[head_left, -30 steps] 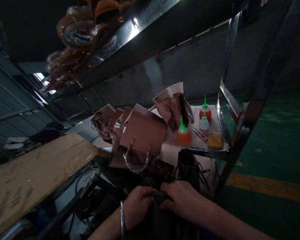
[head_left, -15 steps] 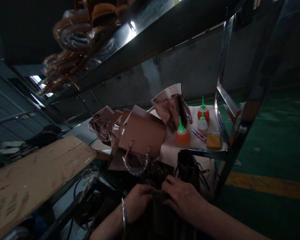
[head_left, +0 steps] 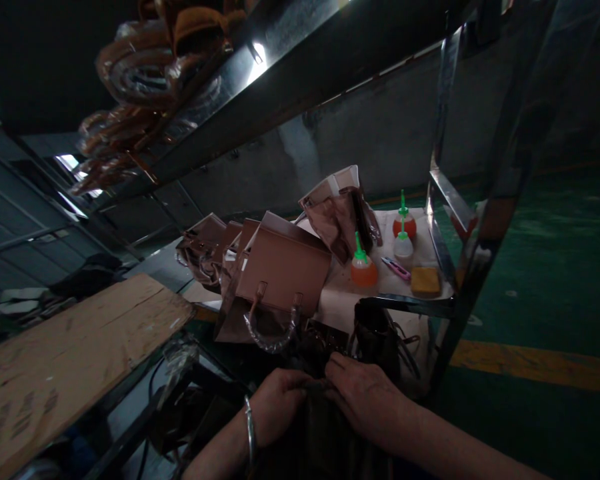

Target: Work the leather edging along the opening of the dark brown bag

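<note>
Two bare hands meet low in the view, both clenched on a dark bag (head_left: 325, 427) that lies close to the person: the left hand (head_left: 276, 405), with a metal bangle (head_left: 251, 433) on its wrist, pinches the bag's upper edge, and the right hand (head_left: 363, 395) closes its grip on the same edge from the other side, fingertips touching those of the left. The dark bag sits in shadow below the shelf, so its shape is hard to make out. Just beyond the hands stand other dark bags (head_left: 375, 333), and above them a tan handbag (head_left: 285, 267) leans forward with its wrapped handle (head_left: 273, 330) hanging down. More brown bags (head_left: 205, 247) crowd behind it to the left. On the shelf (head_left: 410, 305) to the right stand three squeeze bottles with green tips (head_left: 363, 268), beside a pink tool (head_left: 396, 268) and a yellow sponge (head_left: 425, 281). A wooden board (head_left: 75, 347) lies at the left, and wrapped handles (head_left: 130, 73) hang overhead.
</note>
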Demonstrator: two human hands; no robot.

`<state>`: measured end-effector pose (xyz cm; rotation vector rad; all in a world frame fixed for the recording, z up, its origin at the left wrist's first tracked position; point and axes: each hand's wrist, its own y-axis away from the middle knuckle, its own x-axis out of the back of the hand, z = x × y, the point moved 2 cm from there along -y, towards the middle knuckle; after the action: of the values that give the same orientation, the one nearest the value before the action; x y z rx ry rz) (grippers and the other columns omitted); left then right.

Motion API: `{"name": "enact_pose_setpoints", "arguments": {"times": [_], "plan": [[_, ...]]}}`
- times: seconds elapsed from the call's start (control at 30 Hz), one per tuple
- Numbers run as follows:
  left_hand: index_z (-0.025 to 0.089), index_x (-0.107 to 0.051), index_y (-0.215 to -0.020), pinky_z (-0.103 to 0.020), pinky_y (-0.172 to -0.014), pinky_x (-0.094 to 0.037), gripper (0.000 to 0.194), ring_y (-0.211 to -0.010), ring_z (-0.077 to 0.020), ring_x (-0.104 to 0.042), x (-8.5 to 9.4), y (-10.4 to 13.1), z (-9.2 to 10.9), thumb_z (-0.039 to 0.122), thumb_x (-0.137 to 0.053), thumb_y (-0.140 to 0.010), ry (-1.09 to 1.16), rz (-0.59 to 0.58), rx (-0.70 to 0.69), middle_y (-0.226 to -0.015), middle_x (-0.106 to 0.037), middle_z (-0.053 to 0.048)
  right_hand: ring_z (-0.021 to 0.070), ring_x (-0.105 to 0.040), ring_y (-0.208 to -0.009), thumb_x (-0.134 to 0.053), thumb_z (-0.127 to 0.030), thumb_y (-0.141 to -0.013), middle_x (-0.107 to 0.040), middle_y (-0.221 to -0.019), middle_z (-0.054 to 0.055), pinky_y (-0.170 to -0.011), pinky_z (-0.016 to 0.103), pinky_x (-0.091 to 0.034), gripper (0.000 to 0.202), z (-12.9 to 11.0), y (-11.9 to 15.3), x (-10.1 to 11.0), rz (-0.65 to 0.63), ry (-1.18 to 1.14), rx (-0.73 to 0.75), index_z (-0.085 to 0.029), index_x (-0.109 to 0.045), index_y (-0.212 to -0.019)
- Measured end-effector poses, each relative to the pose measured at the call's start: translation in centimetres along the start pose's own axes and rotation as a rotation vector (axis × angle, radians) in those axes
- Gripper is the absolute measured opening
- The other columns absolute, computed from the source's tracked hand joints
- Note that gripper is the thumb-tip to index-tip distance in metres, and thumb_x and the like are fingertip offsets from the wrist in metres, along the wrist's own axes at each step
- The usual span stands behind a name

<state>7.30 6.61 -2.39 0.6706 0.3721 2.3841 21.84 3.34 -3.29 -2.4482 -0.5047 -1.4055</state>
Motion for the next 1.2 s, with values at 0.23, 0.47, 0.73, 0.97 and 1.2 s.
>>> {"name": "enact_pose_setpoints", "arguments": {"times": [0.23, 0.47, 0.73, 0.97, 1.2], "plan": [[0.011, -0.065, -0.079, -0.026, -0.066, -0.04, 0.031, -0.071, -0.0174, -0.055, -0.1, 0.2, 0.0, 0.016, -0.042, -0.059, 0.066, -0.037, 0.025, -0.071, -0.063, -0.002, 0.0187, -0.054, -0.08, -0.035, -0.019, -0.08, -0.053, -0.093, 0.006, -0.066, 0.028, -0.04, 0.017, 0.4, 0.0, -0.5, 0.024, -0.025, -0.036, -0.017, -0.049, -0.09], [0.009, -0.065, -0.078, -0.027, -0.065, -0.04, 0.028, -0.068, -0.0171, -0.053, 0.2, 0.5, 0.3, 0.022, -0.049, -0.058, 0.115, -0.09, 0.097, -0.072, -0.062, -0.004, 0.0182, -0.054, -0.077, -0.036, -0.021, -0.078, -0.054, -0.089, 0.005, -0.064, 0.027, -0.038, 0.014, 0.9, -0.3, -1.0, 0.055, -0.091, -0.047, -0.017, -0.047, -0.086], [0.01, -0.064, -0.075, -0.025, -0.06, -0.037, 0.026, -0.059, -0.0133, -0.048, 0.7, 0.4, -0.2, 0.026, -0.052, -0.058, 0.133, -0.11, 0.108, -0.065, -0.058, -0.001, 0.0202, -0.058, -0.078, -0.038, -0.024, -0.079, -0.062, -0.084, 0.006, -0.063, 0.027, -0.038, 0.019, 1.4, -0.6, -0.8, -0.015, -0.195, -0.071, -0.019, -0.047, -0.095], [0.01, -0.063, -0.076, -0.022, -0.056, -0.036, 0.025, -0.06, -0.0132, -0.047, 0.9, 0.5, -0.5, 0.028, -0.053, -0.062, -0.023, -0.086, 0.114, -0.065, -0.056, 0.0, 0.0199, -0.061, -0.07, -0.034, -0.022, -0.081, -0.064, -0.074, 0.008, -0.054, 0.023, -0.037, 0.022, 0.6, -1.0, -0.7, -0.098, -0.076, 0.013, -0.017, -0.056, -0.08], [0.012, -0.065, -0.076, -0.02, -0.055, -0.034, 0.024, -0.062, -0.0139, -0.046, 1.3, 0.0, -0.8, 0.027, -0.053, -0.062, -0.137, -0.091, 0.079, -0.062, -0.055, 0.002, 0.0187, -0.059, -0.075, -0.031, -0.025, -0.084, -0.063, -0.079, 0.008, -0.061, 0.024, -0.04, 0.026, 0.4, -1.2, -0.5, -0.119, -0.218, -0.011, -0.015, -0.055, -0.084]]}}
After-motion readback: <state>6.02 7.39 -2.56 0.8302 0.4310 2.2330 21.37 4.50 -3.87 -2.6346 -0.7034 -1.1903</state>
